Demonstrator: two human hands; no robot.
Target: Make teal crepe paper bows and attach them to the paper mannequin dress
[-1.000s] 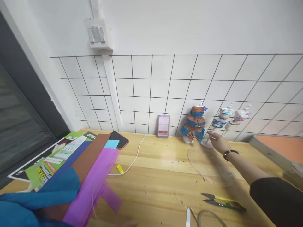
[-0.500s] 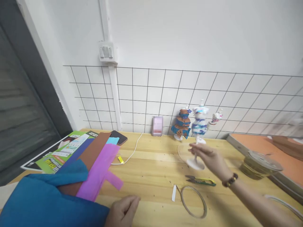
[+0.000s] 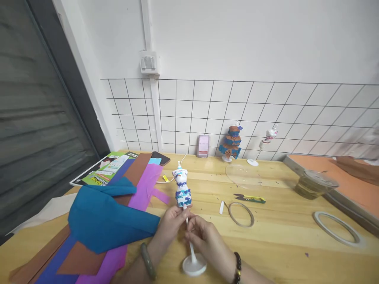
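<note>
A small white mannequin stand (image 3: 182, 183), painted or wrapped in blue, purple and teal bands, stands upright in front of me with its round white base (image 3: 194, 265) low in the view. My left hand (image 3: 171, 225) pinches the pole just under the torso. Lower on the same pole, my right hand (image 3: 204, 236) has its fingers closed round it. A folded sheet of blue material (image 3: 109, 221) lies beside my left wrist, over brown and purple sheets (image 3: 145, 181).
Thread snips (image 3: 250, 198), a narrow tape roll (image 3: 241, 214) and a wider white ring (image 3: 337, 228) lie to the right. A lidded plastic tub (image 3: 315, 184) stands near an orange-topped board (image 3: 349, 173). Two more stands, one in a ruffled brown and blue dress (image 3: 230, 144), are at the wall grid.
The mannequin stand has come from the back right to the middle front in my right hand. My left hand has risen from the table's front and now holds the pole too.
</note>
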